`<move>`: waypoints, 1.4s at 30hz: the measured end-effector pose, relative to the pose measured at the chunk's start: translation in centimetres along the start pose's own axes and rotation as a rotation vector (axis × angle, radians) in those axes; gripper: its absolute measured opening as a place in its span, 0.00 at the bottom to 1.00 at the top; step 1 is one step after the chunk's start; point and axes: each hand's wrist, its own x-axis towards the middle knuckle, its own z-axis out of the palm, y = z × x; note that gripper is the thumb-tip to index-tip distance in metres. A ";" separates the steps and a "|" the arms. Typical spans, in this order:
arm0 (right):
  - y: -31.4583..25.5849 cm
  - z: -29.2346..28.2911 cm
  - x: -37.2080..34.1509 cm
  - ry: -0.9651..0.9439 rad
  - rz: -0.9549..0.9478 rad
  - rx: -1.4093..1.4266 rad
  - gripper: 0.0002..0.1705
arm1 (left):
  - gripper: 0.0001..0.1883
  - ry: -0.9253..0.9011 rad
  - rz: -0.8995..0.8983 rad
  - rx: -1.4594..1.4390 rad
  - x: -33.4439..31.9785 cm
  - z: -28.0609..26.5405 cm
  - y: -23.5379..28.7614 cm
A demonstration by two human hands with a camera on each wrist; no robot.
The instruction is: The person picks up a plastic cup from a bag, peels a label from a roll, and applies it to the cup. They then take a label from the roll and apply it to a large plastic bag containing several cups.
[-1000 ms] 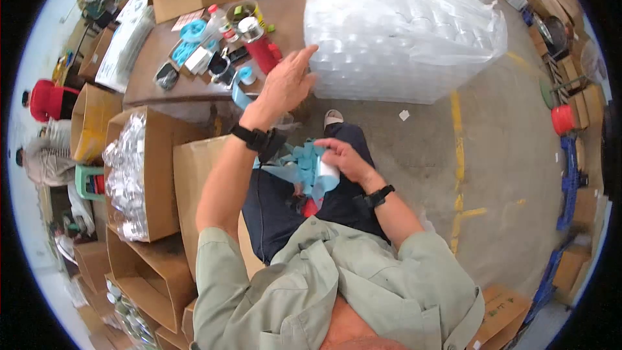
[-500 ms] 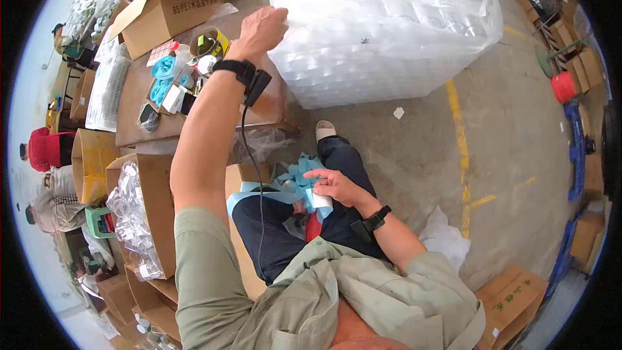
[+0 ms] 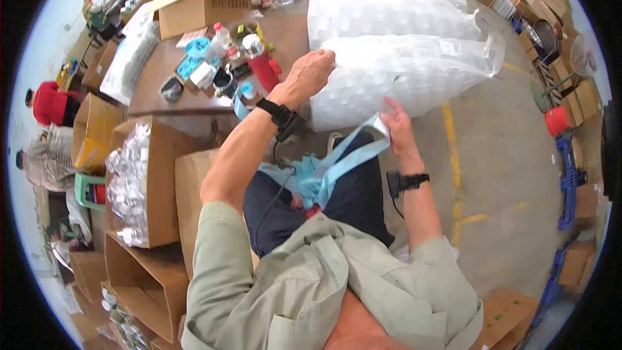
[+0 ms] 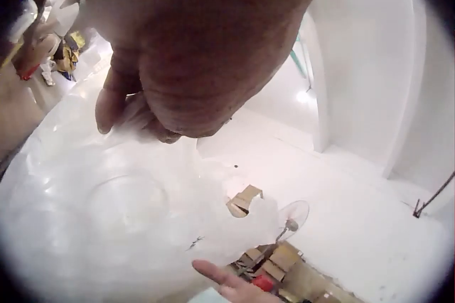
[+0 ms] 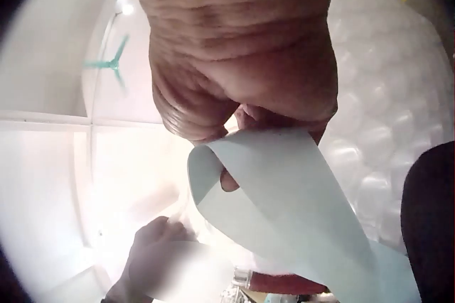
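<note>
My left hand (image 3: 308,78) has its fingers curled on the near left edge of a big translucent plastic bag (image 3: 382,87). In the left wrist view a fold of the film shows between thumb and fingers. Rows of round, clear items show through the bag. My right hand (image 3: 400,126) holds a looped end of light-blue ribbon (image 3: 353,152) in front of the bag. The ribbon (image 5: 277,196) wraps round the thumb in the right wrist view, and the fingertips are mostly hidden. From there it runs down to a loose blue heap (image 3: 310,178) on the lap.
At the left, a brown table (image 3: 159,94) bears a red thermos (image 3: 261,68), a bottle, blue rolls and an open carton (image 3: 204,6). A carton of clear plastic containers (image 3: 133,185) stands beside my left arm. Yellow lines (image 3: 451,149) mark the floor at the right. Other people are at far left.
My left hand, straight-fingered earlier, now grips the bag's edge. My right hand has moved from the lap toward the bag, lifting the blue ribbon. The bag's near face has shifted toward me.
</note>
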 end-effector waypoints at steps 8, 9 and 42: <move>-1.9 1.4 -2.3 -0.068 -0.024 -0.078 0.30 | 0.06 0.081 0.061 -0.096 -9.6 -1.4 3.6; -1.8 1.9 -2.8 -0.059 -0.028 -0.103 0.29 | 0.07 0.094 0.063 -0.094 -10.6 -1.9 3.2; -9.8 4.9 -3.7 -0.379 -0.340 -1.062 0.11 | 0.05 0.349 -0.220 -0.019 -20.7 -12.3 -6.2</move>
